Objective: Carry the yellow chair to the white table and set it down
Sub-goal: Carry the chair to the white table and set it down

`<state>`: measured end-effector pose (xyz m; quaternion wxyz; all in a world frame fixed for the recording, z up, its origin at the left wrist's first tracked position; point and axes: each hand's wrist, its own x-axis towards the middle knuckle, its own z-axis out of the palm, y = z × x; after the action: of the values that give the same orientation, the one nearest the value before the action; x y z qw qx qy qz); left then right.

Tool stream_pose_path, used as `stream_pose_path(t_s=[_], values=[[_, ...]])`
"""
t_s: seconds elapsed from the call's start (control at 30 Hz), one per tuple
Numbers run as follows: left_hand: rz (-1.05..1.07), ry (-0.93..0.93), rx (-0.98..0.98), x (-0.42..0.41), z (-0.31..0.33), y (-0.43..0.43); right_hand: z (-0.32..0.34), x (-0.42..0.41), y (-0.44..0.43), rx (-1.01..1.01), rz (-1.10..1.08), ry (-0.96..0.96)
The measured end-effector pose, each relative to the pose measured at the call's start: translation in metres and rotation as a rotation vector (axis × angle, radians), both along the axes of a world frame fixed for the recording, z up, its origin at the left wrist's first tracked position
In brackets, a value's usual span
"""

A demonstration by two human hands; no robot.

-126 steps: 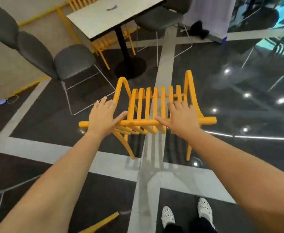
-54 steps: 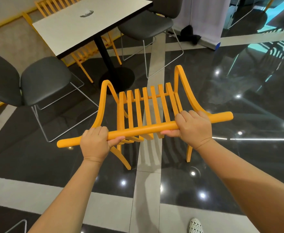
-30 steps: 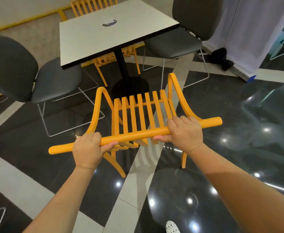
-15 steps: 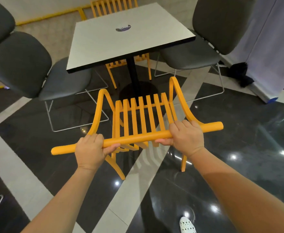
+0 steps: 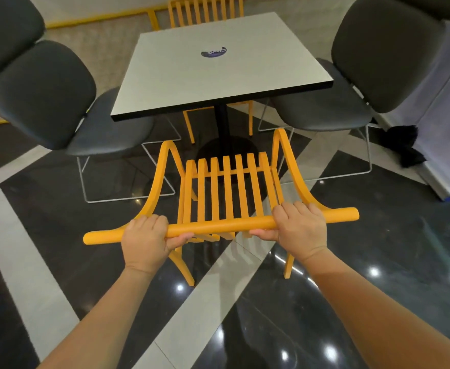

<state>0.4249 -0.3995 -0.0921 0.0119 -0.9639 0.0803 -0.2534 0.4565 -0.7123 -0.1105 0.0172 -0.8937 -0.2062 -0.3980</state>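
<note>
Chair at the table's near edge

Head view: left hand (image 5: 145,242) and right hand (image 5: 299,230) both wrapped around the top rail of the yellow chair (image 5: 225,187). White table (image 5: 192,83) just beyond the hands, closer and squarer than half a second ago. Grey chairs (image 5: 58,102) flank it. Grip unchanged.
</note>
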Motion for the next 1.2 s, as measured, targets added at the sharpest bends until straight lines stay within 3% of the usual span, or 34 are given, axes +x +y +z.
stream_pose_path(t_s=[0.77,1.2], values=[[0.032,-0.014,-0.017,0.021,0.002,-0.028,-0.004,0.040,-0.028,-0.012,0.070,-0.034],[0.058,-0.013,-0.042,0.041,0.000,-0.062,0.003,0.070,-0.056,-0.041,0.019,0.085]])
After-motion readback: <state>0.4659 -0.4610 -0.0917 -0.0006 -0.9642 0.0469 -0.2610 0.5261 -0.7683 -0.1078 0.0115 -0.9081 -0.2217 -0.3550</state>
